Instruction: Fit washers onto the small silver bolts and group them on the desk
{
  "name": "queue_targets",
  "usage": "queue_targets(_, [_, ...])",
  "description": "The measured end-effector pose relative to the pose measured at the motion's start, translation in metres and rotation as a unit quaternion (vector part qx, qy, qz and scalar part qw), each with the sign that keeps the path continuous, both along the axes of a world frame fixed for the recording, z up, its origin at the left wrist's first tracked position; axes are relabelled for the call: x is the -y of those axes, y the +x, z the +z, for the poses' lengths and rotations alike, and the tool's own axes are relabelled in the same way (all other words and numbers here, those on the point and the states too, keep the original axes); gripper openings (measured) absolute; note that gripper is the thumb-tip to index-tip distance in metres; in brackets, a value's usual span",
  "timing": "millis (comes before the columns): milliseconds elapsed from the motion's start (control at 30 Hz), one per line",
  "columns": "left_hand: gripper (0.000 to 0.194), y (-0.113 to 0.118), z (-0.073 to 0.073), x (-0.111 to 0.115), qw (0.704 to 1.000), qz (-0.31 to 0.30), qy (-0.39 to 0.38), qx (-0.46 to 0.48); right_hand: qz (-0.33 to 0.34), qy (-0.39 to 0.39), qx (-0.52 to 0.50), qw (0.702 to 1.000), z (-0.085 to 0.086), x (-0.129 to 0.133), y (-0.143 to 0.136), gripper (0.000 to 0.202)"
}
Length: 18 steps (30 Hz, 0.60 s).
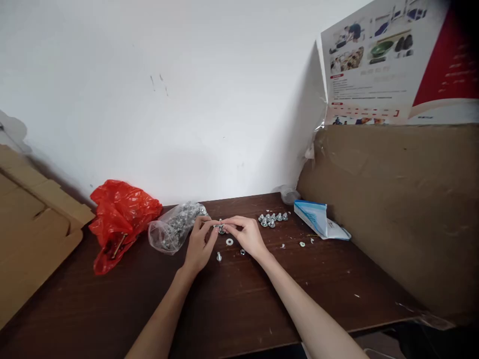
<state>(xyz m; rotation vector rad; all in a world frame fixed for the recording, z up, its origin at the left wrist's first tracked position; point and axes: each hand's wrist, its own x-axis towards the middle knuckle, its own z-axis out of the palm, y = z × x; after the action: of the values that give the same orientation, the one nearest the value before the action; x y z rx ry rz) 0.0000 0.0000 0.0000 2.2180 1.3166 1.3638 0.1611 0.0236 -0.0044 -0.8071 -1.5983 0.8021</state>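
Observation:
In the middle of the table my left hand and my right hand meet, fingertips pinched around a small silver bolt. A washer or nut seems to be on it, but the fingers partly cover it. Just below the hands lies a flat washer. A loose bolt stands nearer to me, and a nut lies beneath my right wrist. To the right, several bolts fitted with washers stand grouped together.
A clear bag of metal hardware and a red plastic bag lie left. At right are a blue-and-white packet, small scraps and a large cardboard box. More cardboard stands at far left.

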Motion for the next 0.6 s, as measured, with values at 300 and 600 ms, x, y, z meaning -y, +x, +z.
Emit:
queue_targets(300, [0.023, -0.0011, -0.0054, -0.0043, 1.0, -0.01, -0.002, -0.014, -0.012, 0.06, 0.028, 0.998, 0.0015, 0.0003, 0.0, 0.013])
queue_targets(600, [0.024, 0.0007, 0.0004, -0.0028, 1.0, -0.003, 0.017, 0.025, -0.012, 0.065, 0.028, 0.997, 0.0028, 0.0003, 0.001, 0.013])
